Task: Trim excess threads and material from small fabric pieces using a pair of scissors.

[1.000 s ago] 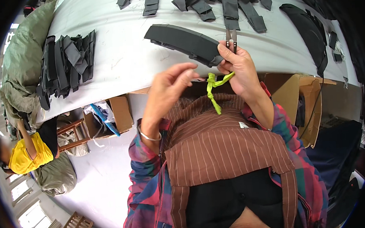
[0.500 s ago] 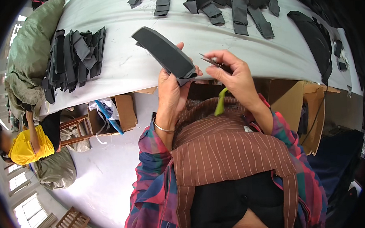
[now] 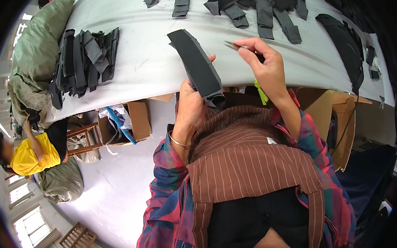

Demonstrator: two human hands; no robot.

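My left hand grips a folded dark grey fabric strip near its lower end. The strip tilts upward over the table's front edge, and a fine thread shows along its right side. To the right of it, my right hand is closed around a pair of small thread snips. Their two thin points face left toward the strip, a short distance away from it. My palm hides most of the handle. A yellow-green band hangs beside my right wrist; its attachment is hidden.
On the white-covered table lie a stack of dark strips at left and a loose pile at the back. A black curved piece lies at right. Below are cardboard boxes. A person in yellow is at far left.
The strip in my left hand has turned more upright and shifted right. My right hand with the snips has moved up and right, away from the strip's lower end.
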